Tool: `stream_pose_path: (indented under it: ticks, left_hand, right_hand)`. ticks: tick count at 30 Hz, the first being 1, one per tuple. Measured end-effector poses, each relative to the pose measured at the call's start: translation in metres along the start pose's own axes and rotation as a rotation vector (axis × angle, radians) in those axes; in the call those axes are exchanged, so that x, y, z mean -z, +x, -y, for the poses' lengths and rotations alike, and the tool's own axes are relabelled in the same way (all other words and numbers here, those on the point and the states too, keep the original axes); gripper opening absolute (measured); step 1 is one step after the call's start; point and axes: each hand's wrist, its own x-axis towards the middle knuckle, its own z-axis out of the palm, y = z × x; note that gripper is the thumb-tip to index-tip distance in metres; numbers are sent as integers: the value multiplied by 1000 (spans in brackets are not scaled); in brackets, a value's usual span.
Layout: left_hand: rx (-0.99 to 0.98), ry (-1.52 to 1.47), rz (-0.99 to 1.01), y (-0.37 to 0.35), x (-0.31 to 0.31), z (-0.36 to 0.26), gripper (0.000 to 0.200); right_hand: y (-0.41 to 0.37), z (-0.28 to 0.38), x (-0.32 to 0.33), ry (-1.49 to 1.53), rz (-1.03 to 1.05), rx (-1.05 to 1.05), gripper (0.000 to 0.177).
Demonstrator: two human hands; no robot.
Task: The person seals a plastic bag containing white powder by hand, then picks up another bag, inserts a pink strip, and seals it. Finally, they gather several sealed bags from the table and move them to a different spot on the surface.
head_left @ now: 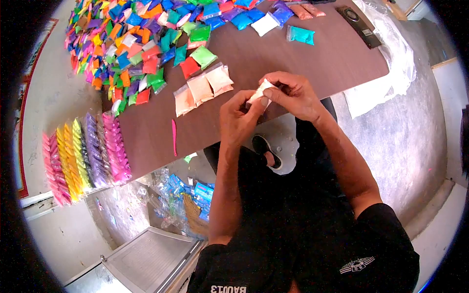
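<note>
Between my two hands, just over the table's near edge, is a small pale peach packet (263, 91). My left hand (239, 111) pinches its lower left end with thumb and fingers. On its upper right side, my right hand (293, 95) grips it the same way, thumb on top. The fingers cover part of the packet. Left of my hands lie several similar peach packets (200, 91) in clear wrapping, overlapping in a row. A thin pink stick-like tool (174, 137) rests on the brown table (151, 134) nearer its front edge.
A large heap of colourful packets (132, 46) covers the table's far left. Twisted coloured strips in clear sleeves (90, 154) lie at the left edge. A teal packet (301, 35), a dark box (359, 25) and white plastic sheeting (376, 73) are toward the right. Below is a blue plastic pile (198, 193).
</note>
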Motion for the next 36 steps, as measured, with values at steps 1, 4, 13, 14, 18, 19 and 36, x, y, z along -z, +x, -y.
stream_pose_path:
  ticks: [1, 4, 13, 14, 18, 19, 36]
  left_hand:
    - [-7, -27, 14, 1, 2, 5, 22]
    - [-18, -4, 35, 1, 8, 4, 21]
    - [-35, 34, 27, 1, 0, 1, 23]
    - [-71, 4, 27, 2, -1, 3, 23]
    - [-36, 20, 56, 2, 6, 2, 22]
    - [-4, -26, 59, 1, 6, -1, 20]
    - [-395, 396, -578, -63, 62, 20, 26]
  right_hand:
    - [0, 6, 0, -67, 0, -24, 20]
    - [1, 4, -2, -116, -13, -48, 20]
    - [1, -8, 0, -94, -39, 19, 17]
    - [1, -10, 1, -108, -41, 52, 17]
    - [1, 0, 0, -189, -31, 34, 17]
    - [0, 1, -2, -197, -29, 4, 18]
    - [-22, 12, 11, -803, -335, 367, 24]
